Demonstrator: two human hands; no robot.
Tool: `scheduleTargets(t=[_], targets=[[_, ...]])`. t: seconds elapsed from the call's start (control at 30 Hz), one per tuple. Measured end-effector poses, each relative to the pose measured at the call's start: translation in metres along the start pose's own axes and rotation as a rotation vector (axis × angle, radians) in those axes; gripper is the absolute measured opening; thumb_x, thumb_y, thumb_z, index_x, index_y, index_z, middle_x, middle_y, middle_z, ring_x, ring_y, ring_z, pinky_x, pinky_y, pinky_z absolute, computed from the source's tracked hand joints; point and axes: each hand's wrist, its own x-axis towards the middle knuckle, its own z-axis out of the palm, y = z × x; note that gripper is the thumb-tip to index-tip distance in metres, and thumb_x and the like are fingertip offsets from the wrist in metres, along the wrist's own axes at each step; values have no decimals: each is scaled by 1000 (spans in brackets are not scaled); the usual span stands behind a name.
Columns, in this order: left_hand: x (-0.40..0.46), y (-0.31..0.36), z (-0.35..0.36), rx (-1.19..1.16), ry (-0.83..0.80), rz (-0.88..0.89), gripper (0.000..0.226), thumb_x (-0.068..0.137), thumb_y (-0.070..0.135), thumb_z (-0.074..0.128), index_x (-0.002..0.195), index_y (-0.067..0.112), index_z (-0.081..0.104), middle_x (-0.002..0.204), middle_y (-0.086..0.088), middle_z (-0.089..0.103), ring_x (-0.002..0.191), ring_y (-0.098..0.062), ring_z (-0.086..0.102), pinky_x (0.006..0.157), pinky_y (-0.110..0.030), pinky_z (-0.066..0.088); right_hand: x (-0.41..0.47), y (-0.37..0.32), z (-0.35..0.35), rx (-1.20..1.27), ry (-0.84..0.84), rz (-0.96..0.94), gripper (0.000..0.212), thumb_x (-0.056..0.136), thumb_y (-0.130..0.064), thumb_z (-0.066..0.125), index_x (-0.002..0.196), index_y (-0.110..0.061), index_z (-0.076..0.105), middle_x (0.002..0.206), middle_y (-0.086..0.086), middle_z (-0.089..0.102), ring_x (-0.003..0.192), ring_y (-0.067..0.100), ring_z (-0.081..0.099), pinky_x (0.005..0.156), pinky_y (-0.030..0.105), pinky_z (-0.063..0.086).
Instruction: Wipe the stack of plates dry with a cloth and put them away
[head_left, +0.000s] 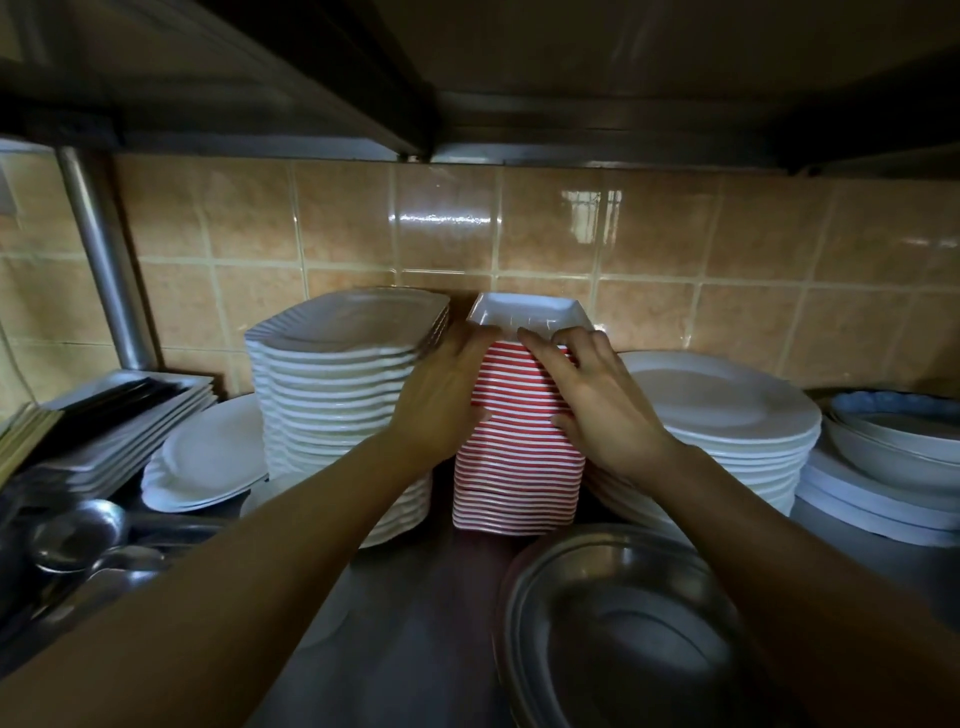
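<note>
A tall stack of square red-and-white plates (514, 478) stands on the steel shelf under an upper shelf, with its top plate (524, 312) showing a white inside. My left hand (441, 395) presses flat against the stack's left side, fingers straight and reaching up to the rim of the top plate. My right hand (597, 395) lies against the right side, its fingertips touching the top plate's front edge. No cloth is in view.
A tall pile of white scalloped plates (332, 395) stands left of the stack, round white plates (727, 415) right of it. Steel bowls (623, 623) sit in front. Rectangular trays (130, 415), ladles (78, 535) and oval plates (208, 462) crowd the left; white bowls (893, 436) lie far right.
</note>
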Motion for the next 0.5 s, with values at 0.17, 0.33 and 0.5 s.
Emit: scheduleTargets(t=[0.17, 0.33, 0.5], targets=[[-1, 3, -2, 24, -39, -36, 72, 76, 4, 69, 139, 14, 38, 143, -12, 39, 118, -30, 51, 87, -33, 44, -2, -1, 5, -58, 10, -4, 85, 83, -12, 59, 150, -24, 8, 142, 10, 31, 130, 29, 26, 110, 41, 22], [-16, 13, -18, 37, -161, -89, 97, 78, 12, 70, 150, 25, 6, 159, -3, 2, 121, -26, 49, 72, -30, 48, -19, -15, -4, -56, -14, 97, 98, 75, -33, 67, 150, -23, 4, 150, 12, 12, 137, 31, 8, 114, 48, 10], [-56, 19, -55, -104, -121, -26, 104, 73, 23, 77, 150, 25, 8, 157, -3, 11, 138, -22, 27, 100, -44, 43, -57, -42, -31, -12, 10, 123, 100, 70, -31, 72, 150, -16, 14, 148, 17, 17, 137, 34, 10, 115, 43, 10]])
